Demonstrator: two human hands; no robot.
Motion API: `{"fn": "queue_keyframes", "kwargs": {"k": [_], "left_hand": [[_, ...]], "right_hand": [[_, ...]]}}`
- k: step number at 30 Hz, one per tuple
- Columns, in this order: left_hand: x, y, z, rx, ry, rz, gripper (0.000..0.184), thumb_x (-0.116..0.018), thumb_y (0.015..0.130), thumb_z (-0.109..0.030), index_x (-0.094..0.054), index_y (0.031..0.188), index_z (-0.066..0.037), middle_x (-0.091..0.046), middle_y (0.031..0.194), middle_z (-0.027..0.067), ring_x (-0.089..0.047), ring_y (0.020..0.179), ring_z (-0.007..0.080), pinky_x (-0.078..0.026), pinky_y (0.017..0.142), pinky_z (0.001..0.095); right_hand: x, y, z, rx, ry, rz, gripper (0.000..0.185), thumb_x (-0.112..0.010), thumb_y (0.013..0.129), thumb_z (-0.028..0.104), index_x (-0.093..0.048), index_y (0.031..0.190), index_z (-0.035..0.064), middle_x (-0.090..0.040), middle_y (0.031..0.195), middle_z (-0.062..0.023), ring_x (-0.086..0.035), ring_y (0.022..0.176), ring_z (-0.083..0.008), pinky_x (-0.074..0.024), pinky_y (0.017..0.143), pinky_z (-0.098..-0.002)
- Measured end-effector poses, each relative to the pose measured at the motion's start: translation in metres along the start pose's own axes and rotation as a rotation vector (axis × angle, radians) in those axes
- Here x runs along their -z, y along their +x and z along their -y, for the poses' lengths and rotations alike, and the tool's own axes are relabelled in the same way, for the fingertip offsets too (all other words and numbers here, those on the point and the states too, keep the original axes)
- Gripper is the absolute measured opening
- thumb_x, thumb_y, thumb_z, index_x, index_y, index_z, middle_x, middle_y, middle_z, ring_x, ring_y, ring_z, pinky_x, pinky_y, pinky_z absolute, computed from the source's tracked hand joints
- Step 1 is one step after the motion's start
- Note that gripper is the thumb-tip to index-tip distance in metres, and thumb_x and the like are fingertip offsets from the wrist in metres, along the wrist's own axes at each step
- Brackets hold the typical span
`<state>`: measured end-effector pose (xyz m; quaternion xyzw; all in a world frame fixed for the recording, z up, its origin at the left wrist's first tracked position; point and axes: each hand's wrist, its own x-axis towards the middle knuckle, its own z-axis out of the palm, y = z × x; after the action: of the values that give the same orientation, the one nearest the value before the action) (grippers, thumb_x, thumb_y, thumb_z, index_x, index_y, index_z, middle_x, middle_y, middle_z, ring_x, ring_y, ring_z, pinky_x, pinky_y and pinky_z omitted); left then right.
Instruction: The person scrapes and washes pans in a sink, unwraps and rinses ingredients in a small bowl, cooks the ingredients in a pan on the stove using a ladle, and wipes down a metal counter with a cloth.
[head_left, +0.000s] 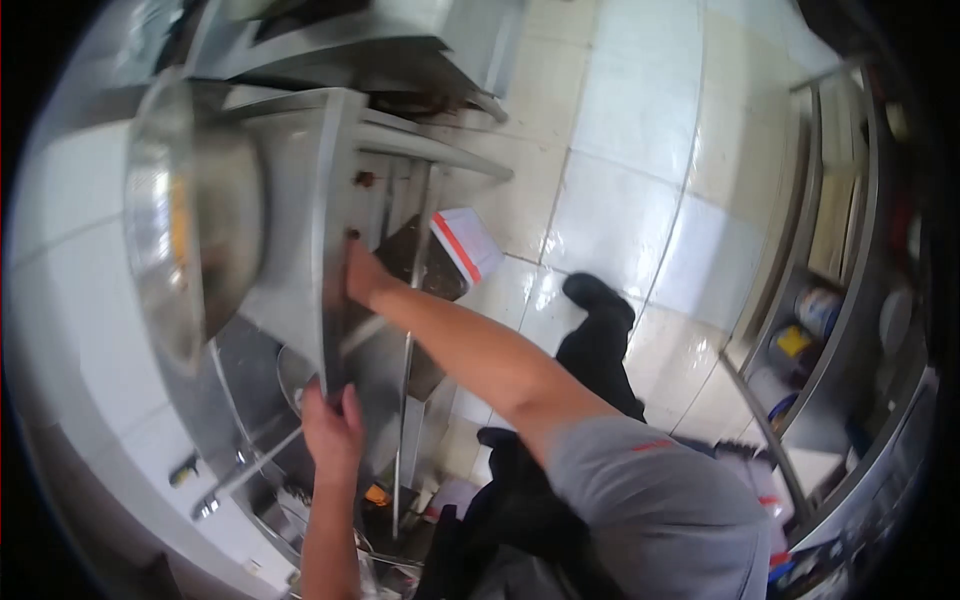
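A stainless steel counter (335, 210) with an upright front edge stands on my left. My left hand (333, 425) is closed round the near end of that edge, thumb on the outer side. My right hand (365, 275) reaches to the underside of the same edge, further along; its fingers are hidden behind the metal. On the counter top is a large round metal pan (190, 220), seen tilted. A dark flat panel (410, 255) lies below the counter by my right hand, beside a white box with a red stripe (468, 245).
A sink basin (265, 385) with a tap (240, 462) adjoins the counter's near end. Steel legs and a rail (440, 150) stand below. To the right, a steel shelf (770, 400) holds several cans. My shoes (595, 292) are on pale tiled floor (620, 200).
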<state>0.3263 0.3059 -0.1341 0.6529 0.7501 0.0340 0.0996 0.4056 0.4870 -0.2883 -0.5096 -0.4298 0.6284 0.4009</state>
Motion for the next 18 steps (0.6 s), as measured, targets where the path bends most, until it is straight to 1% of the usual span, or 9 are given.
{"fn": "queue_keyframes", "kwargs": {"k": [3, 4, 6, 7, 9, 11, 13, 16, 18], "left_hand": [[0.008, 0.001, 0.005, -0.118, 0.057, -0.004, 0.034, -0.069, 0.087, -0.016, -0.062, 0.116, -0.002, -0.065, 0.104, 0.021, -0.064, 0.096, 0.0419, -0.053, 0.083, 0.0504], [0.01, -0.002, 0.005, -0.051, 0.048, 0.021, 0.036, -0.069, 0.087, -0.019, -0.062, 0.118, -0.002, -0.065, 0.106, 0.0216, -0.063, 0.1, 0.0418, -0.053, 0.086, 0.0498], [0.004, -0.009, 0.007, 0.018, -0.039, -0.008, 0.034, -0.066, 0.089, -0.024, -0.062, 0.114, -0.001, -0.065, 0.114, 0.0231, -0.063, 0.107, 0.0414, -0.053, 0.09, 0.049], [0.009, -0.009, 0.0, 0.013, -0.038, 0.003, 0.037, -0.065, 0.089, -0.026, -0.062, 0.115, -0.001, -0.064, 0.118, 0.0228, -0.062, 0.112, 0.0392, -0.053, 0.094, 0.0473], [0.021, -0.021, 0.009, 0.037, -0.063, -0.028, 0.038, -0.067, 0.088, -0.025, -0.063, 0.118, -0.002, -0.063, 0.122, 0.0219, -0.059, 0.117, 0.0384, -0.05, 0.099, 0.0445], [0.017, -0.045, 0.009, 0.016, -0.099, -0.258, 0.04, -0.07, 0.086, -0.024, -0.063, 0.119, -0.004, -0.06, 0.128, 0.0196, -0.054, 0.125, 0.0389, -0.044, 0.106, 0.049], [0.049, -0.094, 0.008, 0.084, -0.063, -0.408, 0.041, -0.071, 0.084, -0.023, -0.063, 0.12, -0.005, -0.058, 0.13, 0.0188, -0.051, 0.127, 0.0395, -0.041, 0.108, 0.0528], [0.088, -0.186, 0.055, 0.312, -0.017, -0.62, 0.046, -0.074, 0.079, -0.02, -0.064, 0.123, -0.007, -0.055, 0.137, 0.018, -0.047, 0.133, 0.0401, -0.035, 0.111, 0.0588], [0.111, -0.266, 0.108, 0.612, 0.035, -0.824, 0.045, -0.074, 0.079, -0.017, -0.063, 0.121, -0.004, -0.058, 0.132, 0.0209, -0.052, 0.126, 0.0413, -0.039, 0.109, 0.0519]], "right_hand": [[0.045, -0.055, 0.018, 0.045, 0.096, 0.016, 0.028, -0.069, 0.087, 0.025, -0.067, 0.097, -0.0004, -0.067, 0.078, -0.0138, -0.063, 0.076, -0.0228, -0.0507, 0.068, -0.0421], [0.051, -0.063, -0.007, 0.19, 0.148, 0.039, 0.02, -0.066, 0.091, 0.021, -0.066, 0.085, 0.0016, -0.06, 0.066, -0.0054, -0.058, 0.066, -0.0177, -0.0478, 0.061, -0.0376], [0.084, -0.107, -0.002, -0.022, 0.236, 0.1, 0.023, -0.059, 0.096, 0.012, -0.062, 0.075, 0.0022, -0.054, 0.063, 0.0008, -0.052, 0.06, -0.0074, -0.0405, 0.052, -0.0272], [0.102, -0.13, 0.017, 0.073, -0.012, 0.097, 0.027, -0.059, 0.096, 0.013, -0.06, 0.072, 0.001, -0.054, 0.062, 0.0, -0.051, 0.058, -0.008, -0.0406, 0.052, -0.0278], [0.1, -0.173, 0.042, -0.004, -0.161, 0.224, 0.028, -0.06, 0.097, 0.017, -0.061, 0.074, 0.001, -0.055, 0.06, -0.0008, -0.051, 0.058, -0.008, -0.0417, 0.052, -0.0281], [0.094, -0.188, 0.026, 0.119, -0.313, 0.39, 0.023, -0.063, 0.094, 0.017, -0.063, 0.078, 0.0015, -0.056, 0.061, -0.0019, -0.053, 0.058, -0.0093, -0.043, 0.053, -0.0274], [0.072, -0.21, 0.064, 0.148, -0.384, 0.561, 0.02, -0.064, 0.093, 0.017, -0.064, 0.08, 0.0016, -0.058, 0.062, -0.0035, -0.054, 0.059, -0.0105, -0.0441, 0.055, -0.0279], [0.018, -0.235, 0.122, 0.285, -0.534, 0.786, 0.018, -0.064, 0.093, 0.017, -0.065, 0.085, 0.0013, -0.06, 0.065, -0.0092, -0.056, 0.059, -0.0164, -0.045, 0.057, -0.032], [-0.034, -0.245, 0.138, 0.454, -0.607, 0.921, 0.017, -0.063, 0.093, 0.018, -0.067, 0.09, 0.0013, -0.06, 0.069, -0.0145, -0.057, 0.059, -0.0225, -0.0464, 0.058, -0.0355]]}}
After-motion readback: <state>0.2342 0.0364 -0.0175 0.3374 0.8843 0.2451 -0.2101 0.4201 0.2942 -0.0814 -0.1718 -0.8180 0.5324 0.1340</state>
